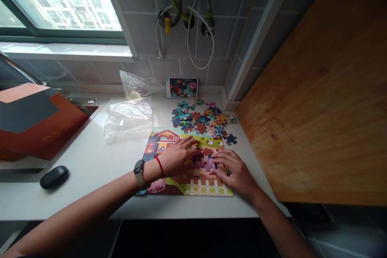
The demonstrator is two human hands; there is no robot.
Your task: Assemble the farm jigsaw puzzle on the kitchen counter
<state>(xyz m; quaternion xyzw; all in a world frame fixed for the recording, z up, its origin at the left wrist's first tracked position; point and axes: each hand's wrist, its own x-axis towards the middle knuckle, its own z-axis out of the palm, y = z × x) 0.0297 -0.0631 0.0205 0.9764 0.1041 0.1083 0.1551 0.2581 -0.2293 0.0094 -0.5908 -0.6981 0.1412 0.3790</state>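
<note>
A farm-scene jigsaw puzzle (172, 179) lies on the white counter, showing a red barn and a white fence. Across its middle rests my left hand (178, 156), fingers stretched out and apart over the pieces; a watch and a red cord circle that wrist. My right hand (237, 171) comes in from the right, thumb and fingers closed about a purple puzzle piece (210, 163). That piece sits over the puzzle, right of my left fingertips. Whether it lies flush with its neighbours I cannot tell.
Behind the puzzle are loose puzzle pieces (193, 119) in a pile and a picture card (182, 88) against the wall. Clear plastic bags (130, 115) lie left of them. Further left are a black mouse-shaped object (54, 177) and an orange box (60, 125). A wooden panel (317, 109) bounds the right.
</note>
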